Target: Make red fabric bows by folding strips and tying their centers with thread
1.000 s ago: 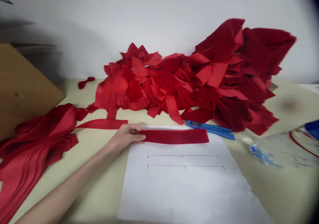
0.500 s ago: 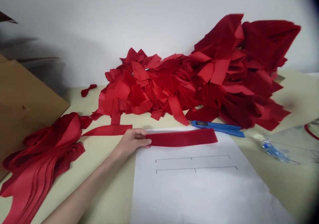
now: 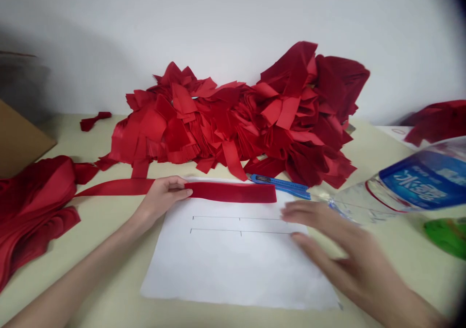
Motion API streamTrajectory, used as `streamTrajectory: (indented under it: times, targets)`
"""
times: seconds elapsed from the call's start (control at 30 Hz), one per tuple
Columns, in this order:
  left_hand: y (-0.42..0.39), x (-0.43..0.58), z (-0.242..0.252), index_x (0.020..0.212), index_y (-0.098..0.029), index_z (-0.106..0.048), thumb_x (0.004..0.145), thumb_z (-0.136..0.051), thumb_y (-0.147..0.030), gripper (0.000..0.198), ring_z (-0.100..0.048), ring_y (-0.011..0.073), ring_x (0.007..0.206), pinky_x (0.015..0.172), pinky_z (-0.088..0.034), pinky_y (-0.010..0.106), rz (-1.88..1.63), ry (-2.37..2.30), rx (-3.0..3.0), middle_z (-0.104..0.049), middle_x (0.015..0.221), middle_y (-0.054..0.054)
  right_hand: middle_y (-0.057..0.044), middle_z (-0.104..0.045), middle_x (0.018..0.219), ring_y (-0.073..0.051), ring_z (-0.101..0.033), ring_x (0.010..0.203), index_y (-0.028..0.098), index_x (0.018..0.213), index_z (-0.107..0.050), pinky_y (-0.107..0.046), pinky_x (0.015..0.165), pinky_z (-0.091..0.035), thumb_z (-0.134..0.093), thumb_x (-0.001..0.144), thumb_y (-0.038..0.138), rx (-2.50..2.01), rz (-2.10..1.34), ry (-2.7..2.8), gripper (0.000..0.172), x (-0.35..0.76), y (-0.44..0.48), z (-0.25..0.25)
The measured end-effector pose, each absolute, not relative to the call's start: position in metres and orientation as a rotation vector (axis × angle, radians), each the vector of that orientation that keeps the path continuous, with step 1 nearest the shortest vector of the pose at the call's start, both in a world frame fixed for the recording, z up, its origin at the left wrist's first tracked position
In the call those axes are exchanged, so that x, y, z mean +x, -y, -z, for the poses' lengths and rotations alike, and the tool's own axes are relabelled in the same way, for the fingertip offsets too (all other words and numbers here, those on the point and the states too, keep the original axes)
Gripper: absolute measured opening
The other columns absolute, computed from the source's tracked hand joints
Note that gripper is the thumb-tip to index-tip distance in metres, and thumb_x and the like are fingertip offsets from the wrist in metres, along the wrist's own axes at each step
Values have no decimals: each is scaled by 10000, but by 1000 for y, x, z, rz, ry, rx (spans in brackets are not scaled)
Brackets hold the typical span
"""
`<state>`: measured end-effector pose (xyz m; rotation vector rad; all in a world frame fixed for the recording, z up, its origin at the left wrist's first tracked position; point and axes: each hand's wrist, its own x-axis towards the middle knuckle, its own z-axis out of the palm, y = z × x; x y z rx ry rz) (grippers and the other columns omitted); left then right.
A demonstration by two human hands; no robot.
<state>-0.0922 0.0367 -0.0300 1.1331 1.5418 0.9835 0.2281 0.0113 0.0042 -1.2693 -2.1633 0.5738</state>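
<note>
A red ribbon strip (image 3: pixel 233 192) lies across the top of a white sheet of paper (image 3: pixel 225 274), its left part pinched between the thumb and fingers of my left hand (image 3: pixel 165 197). Two ruled lines with short end and middle ticks are drawn on the paper below the strip. Over the right side of the sheet, my right hand (image 3: pixel 331 240) is open, thumb and fingers apart, holding nothing and slightly blurred. Just beyond the strip's right end is a blue utility knife (image 3: pixel 282 184).
A big heap of cut red ribbon pieces (image 3: pixel 233 124) rests against the wall. Longer red ribbons (image 3: pixel 40 206) lie at left beside a cardboard box (image 3: pixel 22 141). A clear plastic bottle with a blue label (image 3: pixel 422 180) lies at right, near a green object (image 3: pixel 446 235).
My right hand has come into view from the right. The view has shifted rightward, bringing in the bottle. My left hand still pinches the ribbon strip.
</note>
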Motion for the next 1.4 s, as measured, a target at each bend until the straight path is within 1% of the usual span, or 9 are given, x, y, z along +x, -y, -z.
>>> streamTrajectory:
  times: [0.1, 0.27, 0.4, 0.5, 0.77, 0.97, 1.1, 1.2, 1.4]
  targets:
    - [-41, -91, 30, 700, -189, -603, 641, -723, -323, 189, -563, 125, 603, 555, -398, 224, -1009, -1557, 1178, -594, 645, -37, -43, -528, 1278, -246, -483, 1192, 287, 1132, -590, -403, 983, -443, -544, 870, 354, -1109, -510, 2509, 274, 232, -27, 17]
    - [-43, -93, 31, 725, -178, -620, 633, -720, -313, 192, -577, 142, 628, 594, -422, 246, -1028, -1553, 1239, -618, 660, -12, -59, -512, 1285, -232, -502, 1176, 260, 1140, -567, -389, 998, -421, -519, 879, 377, -1164, -498, 2550, 290, 240, -44, 34]
    - [-40, -93, 33, 705, -181, -620, 628, -711, -297, 166, -592, 154, 690, 664, -438, 258, -1052, -1544, 1284, -634, 701, -7, -61, -645, 940, -204, -626, 804, 209, 899, -597, -346, 736, -503, -471, 885, 399, -1471, -475, 2266, 228, 231, -51, 28]
    - [-38, -94, 35, 694, -182, -619, 631, -705, -289, 151, -596, 157, 717, 696, -439, 262, -1074, -1557, 1301, -644, 721, -4, -39, -654, 787, -176, -578, 594, 198, 912, -587, -317, 586, -460, -505, 842, 429, -1659, -496, 2061, 255, 221, -64, 28]
    - [-36, -99, 32, 690, -181, -616, 652, -724, -298, 164, -609, 148, 675, 661, -468, 250, -1072, -1575, 1242, -646, 690, -6, 2, -568, 708, -156, -538, 663, 205, 696, -518, -277, 627, -442, -642, 736, 404, -1417, -1075, 1648, 238, 215, -79, 21]
    - [-33, -101, 31, 703, -174, -637, 670, -759, -303, 181, -646, 124, 666, 680, -518, 216, -923, -1447, 988, -620, 680, -24, 1, -579, 762, -118, -541, 691, 185, 852, -653, -263, 705, -498, -752, 673, 345, -1332, -1558, 1260, 260, 227, -72, 12]
    - [-32, -99, 34, 712, -181, -661, 610, -810, -244, 191, -642, 104, 670, 709, -559, 218, -968, -1346, 827, -570, 697, -48, 4, -584, 775, -110, -557, 720, 185, 784, -667, -255, 751, -509, -736, 708, 331, -1291, -1611, 1193, 178, 232, -74, 19]
    - [-31, -98, 35, 638, -166, -656, 619, -808, -234, 168, -600, 62, 623, 727, -562, 195, -985, -1302, 796, -529, 662, -56, -1, -573, 804, -110, -548, 725, 179, 764, -661, -263, 751, -523, -732, 712, 354, -1301, -1580, 1163, 196, 232, -76, 22]
    - [-29, -97, 37, 663, -178, -678, 661, -780, -303, 161, -584, 62, 619, 766, -558, 208, -1034, -1283, 768, -471, 640, -60, -10, -556, 853, -120, -537, 781, 173, 769, -667, -253, 744, -525, -701, 741, 396, -1301, -1549, 1205, 227, 234, -75, 24]
